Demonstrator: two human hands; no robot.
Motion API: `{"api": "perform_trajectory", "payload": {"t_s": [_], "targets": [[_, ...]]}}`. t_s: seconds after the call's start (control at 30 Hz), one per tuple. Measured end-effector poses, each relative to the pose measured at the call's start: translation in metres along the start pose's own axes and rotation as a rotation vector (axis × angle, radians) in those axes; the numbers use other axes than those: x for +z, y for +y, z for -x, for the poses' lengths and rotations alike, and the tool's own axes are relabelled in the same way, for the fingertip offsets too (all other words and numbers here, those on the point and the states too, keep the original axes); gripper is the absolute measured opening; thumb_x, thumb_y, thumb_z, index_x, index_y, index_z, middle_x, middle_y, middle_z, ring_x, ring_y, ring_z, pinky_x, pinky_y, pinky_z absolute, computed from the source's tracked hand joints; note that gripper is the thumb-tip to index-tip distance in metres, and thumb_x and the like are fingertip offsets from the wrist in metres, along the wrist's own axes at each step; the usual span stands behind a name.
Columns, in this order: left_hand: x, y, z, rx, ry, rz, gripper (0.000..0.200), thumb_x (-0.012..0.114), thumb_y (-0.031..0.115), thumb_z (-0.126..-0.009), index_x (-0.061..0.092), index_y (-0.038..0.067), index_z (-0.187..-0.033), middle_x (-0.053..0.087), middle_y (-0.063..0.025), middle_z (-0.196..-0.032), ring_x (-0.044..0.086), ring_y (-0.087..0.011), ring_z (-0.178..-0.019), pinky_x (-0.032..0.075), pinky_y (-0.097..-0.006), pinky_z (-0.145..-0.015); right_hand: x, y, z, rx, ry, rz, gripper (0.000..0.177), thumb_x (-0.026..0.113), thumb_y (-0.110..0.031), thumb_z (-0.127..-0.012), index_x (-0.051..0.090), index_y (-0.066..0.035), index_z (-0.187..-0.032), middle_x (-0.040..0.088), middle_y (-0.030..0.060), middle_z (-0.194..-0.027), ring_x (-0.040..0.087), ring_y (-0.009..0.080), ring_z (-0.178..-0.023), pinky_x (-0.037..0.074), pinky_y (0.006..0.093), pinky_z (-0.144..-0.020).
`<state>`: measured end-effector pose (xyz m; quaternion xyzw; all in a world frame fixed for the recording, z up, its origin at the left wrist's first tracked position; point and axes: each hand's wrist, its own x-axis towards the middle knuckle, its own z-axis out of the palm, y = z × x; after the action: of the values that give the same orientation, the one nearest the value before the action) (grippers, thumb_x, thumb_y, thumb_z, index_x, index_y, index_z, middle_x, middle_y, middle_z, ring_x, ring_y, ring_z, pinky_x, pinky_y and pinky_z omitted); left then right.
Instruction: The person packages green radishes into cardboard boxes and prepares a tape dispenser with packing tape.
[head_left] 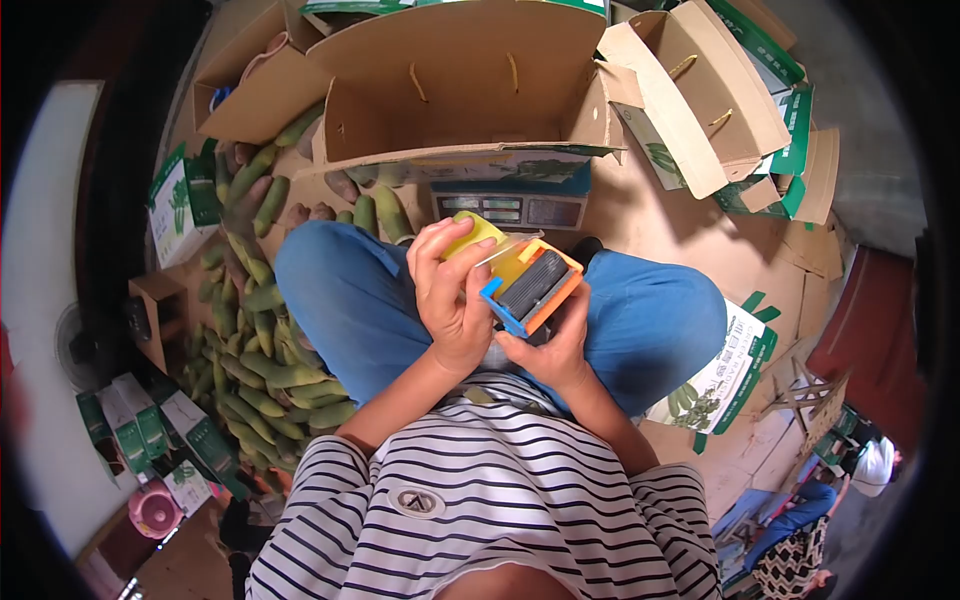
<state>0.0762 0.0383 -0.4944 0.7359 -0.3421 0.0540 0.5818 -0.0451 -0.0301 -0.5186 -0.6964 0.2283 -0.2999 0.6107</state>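
Observation:
A packing tape dispenser (535, 287) with an orange and blue frame and a dark ribbed roller is held up above my lap. My right hand (556, 352) grips its frame from below and from the right side. On the left, my left hand (447, 312) has its fingers wrapped round the yellow tape roll (470, 235) of the same dispenser. A strip of clear film shows between the roll and the frame. Just beyond my hands stands an open cardboard box (462, 85) with yellow cord handles.
Many long green radishes (265, 385) lie piled on the left. Another open carton (690, 95) stands at the right, with a flattened printed carton (715, 375) beside my knee. Green-and-white cartons (185, 430) and a pink round object (155, 508) are at lower left. Another person (790, 540) is at lower right.

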Motion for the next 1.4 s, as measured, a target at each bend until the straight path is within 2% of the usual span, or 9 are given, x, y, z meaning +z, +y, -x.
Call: {"api": "perform_trajectory", "payload": {"t_s": [0.23,0.4,0.57,0.67,0.73,0.87,0.97,1.07,1.4], "targets": [[-0.012,0.014,0.0,-0.161,-0.169,0.055,0.021,0.065,0.003,-0.082,0.067,0.004,-0.103,0.063,-0.01,-0.105,0.056,-0.0281,-0.102,0.045,-0.0362,-0.09,-0.021,0.004,0.0,0.13,-0.13,-0.086,0.078,0.084,-0.015,-0.062,0.043,0.001,-0.127,0.056,0.0131,-0.115,0.059,0.0222,-0.102,0.046,0.0345,-0.091],[-0.015,0.018,-0.008,-0.476,-0.044,0.301,0.024,0.065,-0.001,-0.081,0.064,0.001,-0.105,0.064,-0.0108,-0.101,0.062,-0.0207,-0.091,0.049,-0.0293,-0.081,-0.03,0.009,0.003,0.111,-0.213,-0.02,0.086,0.082,-0.01,-0.06,0.036,0.002,-0.132,0.051,0.016,-0.12,0.056,0.0248,-0.108,0.045,0.0355,-0.093],[-0.028,0.019,-0.019,-0.499,-0.242,0.244,0.029,0.064,0.001,-0.087,0.056,-0.001,-0.115,0.059,-0.0031,-0.096,0.056,-0.0094,-0.087,0.046,-0.0229,-0.079,-0.038,0.017,0.012,0.087,-0.332,0.093,0.09,0.08,-0.002,-0.061,0.03,0.003,-0.136,0.045,0.0126,-0.127,0.05,0.0178,-0.114,0.043,0.032,-0.097],[-0.032,0.015,-0.033,-0.571,-0.353,0.259,0.032,0.065,0.004,-0.087,0.054,-0.002,-0.117,0.053,0.0014,-0.084,0.052,-0.0064,-0.078,0.045,-0.0219,-0.072,-0.037,0.006,0.006,0.009,-0.272,0.126,0.087,0.083,-0.013,-0.06,0.038,0.001,-0.133,0.056,0.0195,-0.114,0.057,0.0325,-0.097,0.045,0.0402,-0.086],[-0.039,0.015,-0.045,-0.602,-0.52,0.218,0.032,0.064,0.005,-0.087,0.054,-0.003,-0.116,0.052,0.0028,-0.081,0.051,-0.0054,-0.076,0.045,-0.0218,-0.07,-0.042,-0.003,-0.003,-0.097,-0.299,0.226,0.087,0.084,-0.014,-0.06,0.039,0.0,-0.133,0.056,0.0185,-0.115,0.057,0.0327,-0.096,0.046,0.0403,-0.085],[-0.044,0.016,-0.063,-0.473,-0.678,0.103,0.011,0.065,0.006,-0.086,0.064,0.0,-0.096,0.053,-0.0009,-0.077,0.051,-0.0083,-0.069,0.043,-0.0225,-0.065,-0.049,-0.008,-0.008,-0.156,-0.344,0.27,0.088,0.085,-0.015,-0.058,0.04,-0.001,-0.132,0.057,0.0167,-0.115,0.057,0.0332,-0.096,0.046,0.0407,-0.085],[-0.041,0.018,-0.06,-0.333,-0.625,0.089,0.007,0.064,0.009,-0.085,0.063,0.003,-0.088,0.058,-0.011,-0.078,0.058,-0.0261,-0.07,0.047,-0.0323,-0.064,-0.051,-0.011,-0.01,-0.178,-0.353,0.303,0.089,0.085,-0.016,-0.057,0.04,-0.001,-0.132,0.057,0.0169,-0.115,0.058,0.033,-0.095,0.046,0.0403,-0.084],[-0.042,0.027,-0.056,-0.24,-0.583,0.132,0.005,0.065,0.003,-0.085,0.064,0.001,-0.09,0.059,-0.0084,-0.079,0.057,-0.0195,-0.069,0.046,-0.0286,-0.063,-0.055,-0.013,-0.012,-0.147,-0.372,0.318,0.089,0.086,-0.016,-0.056,0.04,-0.001,-0.132,0.058,0.0168,-0.114,0.058,0.0327,-0.095,0.047,0.0395,-0.083],[-0.052,0.036,-0.054,0.078,-0.551,0.182,0.02,0.069,-0.003,-0.074,0.065,0.0,-0.094,0.063,-0.01,-0.082,0.061,-0.0251,-0.072,0.048,-0.0333,-0.064,-0.06,-0.011,-0.009,-0.156,-0.372,0.355,0.094,0.087,-0.021,-0.055,0.039,-0.001,-0.133,0.057,0.0174,-0.117,0.058,0.034,-0.098,0.046,0.0406,-0.086]]}}
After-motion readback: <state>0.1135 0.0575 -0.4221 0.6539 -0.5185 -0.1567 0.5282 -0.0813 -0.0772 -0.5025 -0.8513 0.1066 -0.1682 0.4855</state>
